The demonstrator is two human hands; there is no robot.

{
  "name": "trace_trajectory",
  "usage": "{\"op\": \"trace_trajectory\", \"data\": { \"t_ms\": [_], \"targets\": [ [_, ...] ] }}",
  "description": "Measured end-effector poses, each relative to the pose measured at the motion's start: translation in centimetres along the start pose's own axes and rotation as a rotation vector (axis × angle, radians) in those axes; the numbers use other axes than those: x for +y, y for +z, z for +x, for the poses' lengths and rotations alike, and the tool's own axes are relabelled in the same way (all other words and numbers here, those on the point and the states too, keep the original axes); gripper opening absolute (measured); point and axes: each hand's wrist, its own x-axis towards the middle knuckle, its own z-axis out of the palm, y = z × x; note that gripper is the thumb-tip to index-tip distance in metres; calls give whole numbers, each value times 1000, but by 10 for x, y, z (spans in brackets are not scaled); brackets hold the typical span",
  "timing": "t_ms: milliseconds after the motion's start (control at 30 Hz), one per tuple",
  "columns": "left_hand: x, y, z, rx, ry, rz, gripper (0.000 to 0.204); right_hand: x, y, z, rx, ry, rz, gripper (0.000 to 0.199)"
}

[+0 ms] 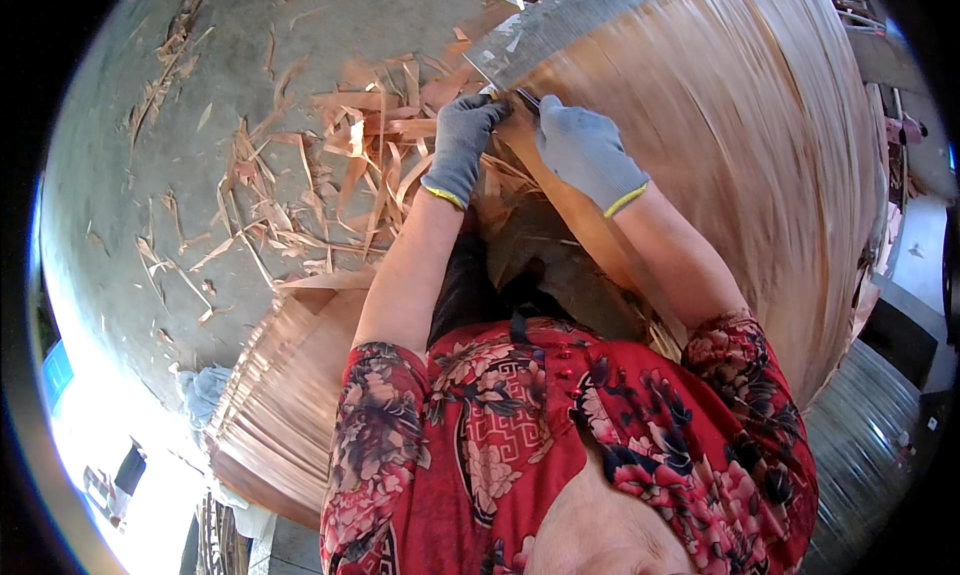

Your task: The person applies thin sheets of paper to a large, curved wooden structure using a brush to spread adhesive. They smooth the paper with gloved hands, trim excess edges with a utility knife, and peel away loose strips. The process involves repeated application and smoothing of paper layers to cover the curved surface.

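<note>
Both my hands wear grey gloves with yellow cuffs and meet at the near left corner of a large stack of thin brown wood veneer sheets (700, 115). My left hand (463, 143) is closed at the stack's edge, a small yellowish bit showing at its fingertips; what it grips is mostly hidden. Just to the right, my right hand (585, 150) is closed around a narrow dark tool (527, 100), its kind unclear. Beyond the fingers, a grey flat strip (560, 35) runs along the stack's far left side. A veneer edge (560, 195) slants down beneath my right hand.
Torn veneer strips (385, 135) lie heaped on the grey floor (120, 215) left of my hands, with more scraps scattered farther left. Another veneer stack (285, 405) stands by my left elbow, a bluish cloth (203, 393) beside it. Ribbed grey sheeting (865, 455) lies at the lower right.
</note>
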Motion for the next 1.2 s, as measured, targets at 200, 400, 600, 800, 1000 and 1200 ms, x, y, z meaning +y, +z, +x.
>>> {"op": "trace_trajectory", "data": {
  "t_ms": [200, 400, 600, 800, 1000, 1200],
  "targets": [
    [18, 10, -8, 78, -11, 56, 15, 13, 3, -33, -40, 27, 82, 13],
    [7, 5, 2, 84, -62, -185, 11, 37, 20, -103, -124, 124, 86, 17],
    [-14, -15, 30, 57, -109, -201, 18, 61, 36, -179, -131, 189, 48, 18],
    [-13, -14, 29, 132, -90, -196, 23, 85, 49, -241, -40, 170, 71, 16],
    [-45, 53, -58, -54, -80, 178, 41, 101, 64, -254, 9, 146, 3, 15],
    [-58, 84, -88, 68, -108, 232, 35, 121, 76, -295, 14, 149, 62, 16]
  ]
}}
